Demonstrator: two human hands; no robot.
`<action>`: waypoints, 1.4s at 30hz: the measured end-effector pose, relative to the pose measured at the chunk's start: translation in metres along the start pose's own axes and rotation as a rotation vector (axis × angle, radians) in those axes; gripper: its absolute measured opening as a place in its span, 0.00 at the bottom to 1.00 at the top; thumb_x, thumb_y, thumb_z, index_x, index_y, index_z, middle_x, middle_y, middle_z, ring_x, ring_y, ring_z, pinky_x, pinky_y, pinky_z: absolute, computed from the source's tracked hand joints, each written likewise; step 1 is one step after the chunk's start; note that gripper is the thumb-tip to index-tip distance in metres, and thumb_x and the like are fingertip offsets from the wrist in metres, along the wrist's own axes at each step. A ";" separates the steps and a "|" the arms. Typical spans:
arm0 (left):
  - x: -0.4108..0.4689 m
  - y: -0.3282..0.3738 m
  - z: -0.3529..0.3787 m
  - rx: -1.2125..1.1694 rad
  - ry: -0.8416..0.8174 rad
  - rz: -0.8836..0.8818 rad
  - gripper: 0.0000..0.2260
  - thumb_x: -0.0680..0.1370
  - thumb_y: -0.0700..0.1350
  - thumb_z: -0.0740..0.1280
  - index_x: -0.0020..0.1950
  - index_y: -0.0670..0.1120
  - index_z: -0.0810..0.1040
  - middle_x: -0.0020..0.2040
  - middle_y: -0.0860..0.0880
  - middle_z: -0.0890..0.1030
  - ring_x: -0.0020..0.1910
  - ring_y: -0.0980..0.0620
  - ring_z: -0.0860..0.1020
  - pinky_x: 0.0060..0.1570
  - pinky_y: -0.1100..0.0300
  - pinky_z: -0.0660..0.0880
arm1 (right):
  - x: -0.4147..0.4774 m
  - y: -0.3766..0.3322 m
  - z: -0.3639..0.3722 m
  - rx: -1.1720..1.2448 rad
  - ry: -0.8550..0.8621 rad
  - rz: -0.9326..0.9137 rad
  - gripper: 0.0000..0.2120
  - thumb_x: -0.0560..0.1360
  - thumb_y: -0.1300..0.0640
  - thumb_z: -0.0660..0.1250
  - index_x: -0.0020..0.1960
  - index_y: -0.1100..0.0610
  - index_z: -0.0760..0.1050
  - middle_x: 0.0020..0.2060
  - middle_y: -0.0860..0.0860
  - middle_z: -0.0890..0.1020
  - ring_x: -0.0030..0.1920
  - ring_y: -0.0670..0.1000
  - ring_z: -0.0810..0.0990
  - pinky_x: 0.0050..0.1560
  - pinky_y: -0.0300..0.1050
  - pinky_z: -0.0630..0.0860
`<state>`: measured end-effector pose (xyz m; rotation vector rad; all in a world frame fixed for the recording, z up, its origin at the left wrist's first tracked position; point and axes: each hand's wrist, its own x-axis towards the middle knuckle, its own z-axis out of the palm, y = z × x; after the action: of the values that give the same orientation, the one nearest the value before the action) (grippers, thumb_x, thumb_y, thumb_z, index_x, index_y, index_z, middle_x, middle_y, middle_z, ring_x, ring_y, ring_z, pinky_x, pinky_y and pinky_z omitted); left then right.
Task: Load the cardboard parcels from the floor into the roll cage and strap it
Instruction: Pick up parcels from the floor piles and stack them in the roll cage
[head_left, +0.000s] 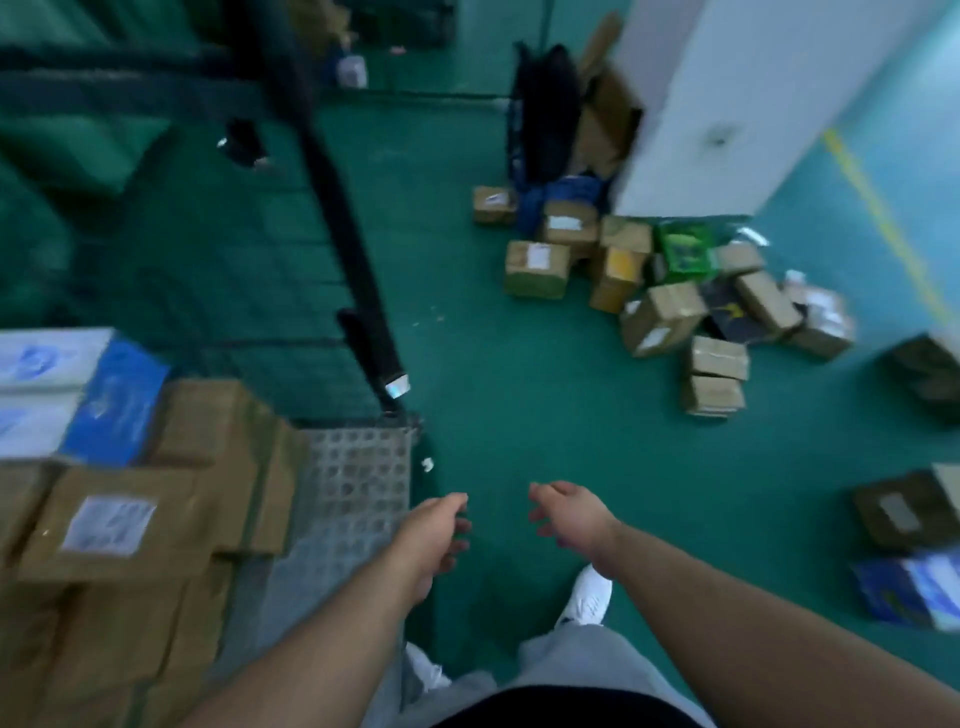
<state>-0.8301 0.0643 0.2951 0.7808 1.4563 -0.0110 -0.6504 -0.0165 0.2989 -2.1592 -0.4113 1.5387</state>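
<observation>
Both grips are empty: left hand (439, 535) and right hand (569, 514) hang loosely curled above the floor (519, 415). Some parcels (114, 525) fill part of the roll cage (358, 467); a pile (662, 317) waits well ahead. Loading looks midway; the next move is likely fetching another.

The floor (493, 364) was green. At the foot of the white pillar (727, 104) lay brown cardboard parcels (535, 267), a bright green box (685, 252) and a yellow box (618, 270); a yellow line (878, 213) ran right of the pillar.
</observation>
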 end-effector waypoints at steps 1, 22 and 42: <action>0.004 0.012 0.026 0.041 -0.021 0.014 0.13 0.83 0.54 0.63 0.59 0.46 0.79 0.48 0.48 0.81 0.38 0.51 0.77 0.38 0.58 0.69 | 0.001 0.006 -0.025 0.038 0.031 0.000 0.16 0.82 0.44 0.61 0.60 0.55 0.77 0.51 0.51 0.84 0.46 0.51 0.83 0.45 0.43 0.74; 0.060 0.236 0.363 0.248 -0.118 0.072 0.14 0.83 0.53 0.64 0.58 0.44 0.81 0.54 0.44 0.84 0.46 0.46 0.80 0.46 0.54 0.73 | 0.119 0.027 -0.411 0.277 0.189 0.067 0.13 0.82 0.48 0.60 0.55 0.55 0.77 0.51 0.53 0.84 0.47 0.53 0.81 0.46 0.45 0.75; 0.278 0.569 0.523 0.829 -0.133 0.087 0.13 0.84 0.53 0.61 0.58 0.46 0.79 0.54 0.46 0.82 0.46 0.47 0.78 0.45 0.54 0.71 | 0.302 -0.124 -0.616 0.031 0.223 0.226 0.19 0.83 0.48 0.58 0.68 0.57 0.75 0.63 0.54 0.80 0.58 0.53 0.77 0.56 0.42 0.71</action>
<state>-0.0680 0.3694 0.2716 1.4778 1.2732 -0.6210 0.0329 0.1199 0.2876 -2.3858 -0.0708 1.3834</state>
